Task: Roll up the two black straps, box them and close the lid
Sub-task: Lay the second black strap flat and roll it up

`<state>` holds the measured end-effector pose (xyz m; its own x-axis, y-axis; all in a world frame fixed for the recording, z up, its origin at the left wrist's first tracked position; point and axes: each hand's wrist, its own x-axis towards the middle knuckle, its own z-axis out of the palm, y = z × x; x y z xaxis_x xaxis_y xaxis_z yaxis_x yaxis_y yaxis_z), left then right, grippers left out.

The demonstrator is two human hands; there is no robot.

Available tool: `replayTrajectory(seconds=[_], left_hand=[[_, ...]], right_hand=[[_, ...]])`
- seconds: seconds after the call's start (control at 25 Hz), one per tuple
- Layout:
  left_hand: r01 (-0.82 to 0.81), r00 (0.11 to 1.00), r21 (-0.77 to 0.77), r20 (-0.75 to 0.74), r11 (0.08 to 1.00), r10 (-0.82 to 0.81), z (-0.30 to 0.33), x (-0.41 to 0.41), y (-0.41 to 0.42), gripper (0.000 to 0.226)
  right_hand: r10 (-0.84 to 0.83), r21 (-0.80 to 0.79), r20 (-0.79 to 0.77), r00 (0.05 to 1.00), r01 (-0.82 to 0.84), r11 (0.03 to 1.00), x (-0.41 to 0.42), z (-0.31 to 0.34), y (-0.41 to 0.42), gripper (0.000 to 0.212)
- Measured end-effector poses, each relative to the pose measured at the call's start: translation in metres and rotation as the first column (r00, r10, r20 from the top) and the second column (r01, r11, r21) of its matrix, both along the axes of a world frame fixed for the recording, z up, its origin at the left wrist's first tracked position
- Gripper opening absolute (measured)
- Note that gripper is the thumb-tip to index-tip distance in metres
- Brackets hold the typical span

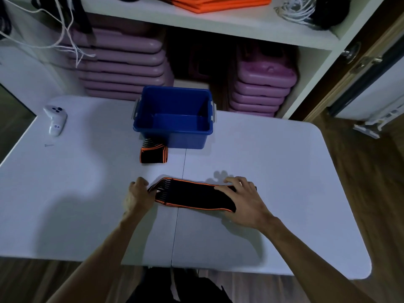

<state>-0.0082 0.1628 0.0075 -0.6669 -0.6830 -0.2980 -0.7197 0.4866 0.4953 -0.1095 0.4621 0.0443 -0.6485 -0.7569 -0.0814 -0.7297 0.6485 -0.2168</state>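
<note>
One strap rolled, one about to be rolled, none boxed yet.

Rolled into a squat bundle, the first black elastic strap with orange edging [154, 153] sat on the white folding table [284, 171], touching the front wall of the open blue plastic box [172, 136], which looked empty; no lid was in view. The second black strap with orange edging [194, 196] lay flat just in front of the person. Left hand [138, 196] was pinching its striped left end between curled fingers, seemingly to start the roll. Right hand [242, 199] was spread open, palm down, pressing the other end to the table without gripping it. Next move probably called for turning the left end tightly over itself toward the right hand.
</note>
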Motion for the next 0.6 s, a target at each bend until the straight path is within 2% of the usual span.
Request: replayTrajectory(seconds=[0.12, 0.2, 0.36, 0.48, 0.6], left_hand=[[-0.09, 0.994, 0.058, -0.053, 0.994, 0.093, -0.005, 0.004, -0.02, 0.012], [-0.158, 0.985, 0.06, -0.065, 0.986, 0.162, -0.007, 0.01, -0.039, 0.012], [-0.189, 0.98, 0.062, -0.047, 0.98, 0.192, -0.009, 0.023, -0.053, 0.022], [-0.229, 0.961, 0.118, -0.131, 0.966, 0.244, -0.006, 0.024, -0.061, 0.008], [-0.339, 0.918, 0.159, -0.162, 0.927, 0.363, -0.003, 0.033, -0.089, 0.006]], right_hand=[[-0.052, 0.119, 0.075, 0.996, 0.043, 0.992, 0.002, -0.013, 0.002, 0.082], [-0.102, 0.189, 0.1, 0.99, 0.082, 0.979, 0.005, -0.021, 0.004, 0.087], [-0.114, 0.203, 0.16, 0.98, 0.081, 0.976, 0.007, -0.025, -0.007, 0.08], [-0.068, 0.17, 0.239, 0.969, 0.027, 0.985, 0.0, -0.025, -0.018, 0.07], [-0.046, 0.102, 0.422, 0.906, 0.004, 0.995, -0.005, -0.025, -0.031, 0.06]])
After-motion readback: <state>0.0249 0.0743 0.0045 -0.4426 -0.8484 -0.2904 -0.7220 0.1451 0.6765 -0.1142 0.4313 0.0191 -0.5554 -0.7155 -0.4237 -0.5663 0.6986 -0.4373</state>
